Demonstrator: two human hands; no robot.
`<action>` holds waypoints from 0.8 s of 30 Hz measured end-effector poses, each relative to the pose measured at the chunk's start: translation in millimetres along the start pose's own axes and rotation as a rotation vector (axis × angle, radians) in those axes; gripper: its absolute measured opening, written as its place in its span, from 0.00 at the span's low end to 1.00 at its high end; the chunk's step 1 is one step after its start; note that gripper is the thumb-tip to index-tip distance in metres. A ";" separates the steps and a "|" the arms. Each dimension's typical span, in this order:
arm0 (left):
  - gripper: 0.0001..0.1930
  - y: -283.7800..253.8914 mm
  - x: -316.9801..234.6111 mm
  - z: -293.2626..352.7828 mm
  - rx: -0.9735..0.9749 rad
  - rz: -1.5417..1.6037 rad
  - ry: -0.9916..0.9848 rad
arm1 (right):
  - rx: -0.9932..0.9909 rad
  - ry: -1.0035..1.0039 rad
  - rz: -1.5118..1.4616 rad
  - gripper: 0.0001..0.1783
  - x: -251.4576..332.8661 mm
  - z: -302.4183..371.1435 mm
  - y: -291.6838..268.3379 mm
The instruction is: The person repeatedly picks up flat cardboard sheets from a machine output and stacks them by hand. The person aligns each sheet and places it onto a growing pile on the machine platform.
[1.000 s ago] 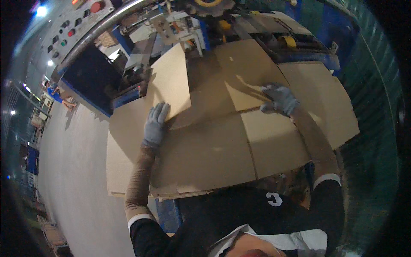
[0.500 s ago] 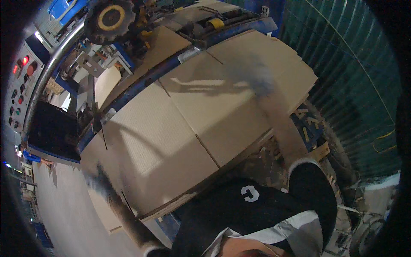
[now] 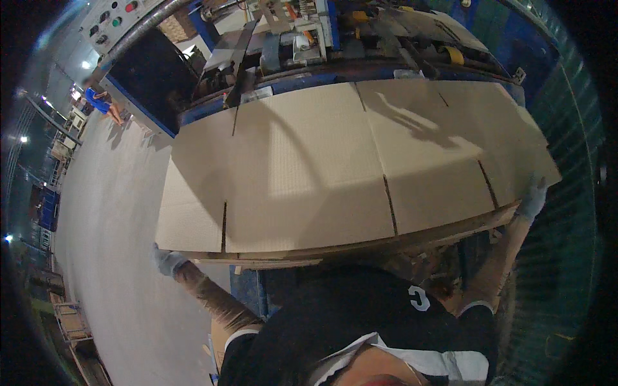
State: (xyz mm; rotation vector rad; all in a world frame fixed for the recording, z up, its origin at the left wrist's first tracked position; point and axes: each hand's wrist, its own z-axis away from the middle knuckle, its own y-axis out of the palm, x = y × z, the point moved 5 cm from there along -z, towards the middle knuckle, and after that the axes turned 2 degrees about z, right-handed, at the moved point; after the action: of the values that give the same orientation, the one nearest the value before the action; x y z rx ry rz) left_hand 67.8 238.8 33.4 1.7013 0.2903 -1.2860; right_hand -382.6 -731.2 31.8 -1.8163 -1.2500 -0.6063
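Observation:
A wide slotted cardboard sheet (image 3: 335,186) lies flat in front of me, its far edge against the machine and other sheets beneath it. My left hand (image 3: 170,262), in a grey glove, is closed at the sheet's near left corner, with a digit showing at its edge. At the near right corner, my right hand (image 3: 533,201), also gloved, grips the sheet's edge. Parts of the fingers on both hands are hidden by the cardboard.
A blue machine with rollers and metal arms (image 3: 302,48) runs along the far side. Its button panel (image 3: 111,22) is at upper left. A person in blue (image 3: 98,100) is on the grey floor (image 3: 106,212) farther left. A green corrugated wall (image 3: 566,257) borders the right.
My view has swung left, levelling the sheet in the picture. My right hand has come from over the sheet to its near right corner; my left hand is now at the near left corner.

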 end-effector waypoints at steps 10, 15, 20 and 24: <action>0.22 43.6 -39.1 72.5 0.580 -0.227 -0.087 | -0.127 -0.001 -0.310 0.25 245.0 78.7 -75.0; 0.21 49.0 -30.8 172.3 0.835 -0.312 0.107 | 0.590 -0.837 0.215 0.19 269.3 197.9 -42.2; 0.33 104.9 -20.9 270.8 1.645 -0.997 0.894 | 1.012 -1.317 0.268 0.20 283.9 255.8 26.1; 0.27 118.3 -3.1 302.9 1.864 -1.188 1.030 | 0.994 -1.381 0.193 0.18 295.8 244.9 46.5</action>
State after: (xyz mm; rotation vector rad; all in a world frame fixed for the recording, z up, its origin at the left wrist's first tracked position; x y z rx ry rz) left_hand -42.3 -59.7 100.6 4.2158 0.9756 -1.1904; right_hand -240.5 -379.6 108.1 -1.2739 -1.6478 1.4171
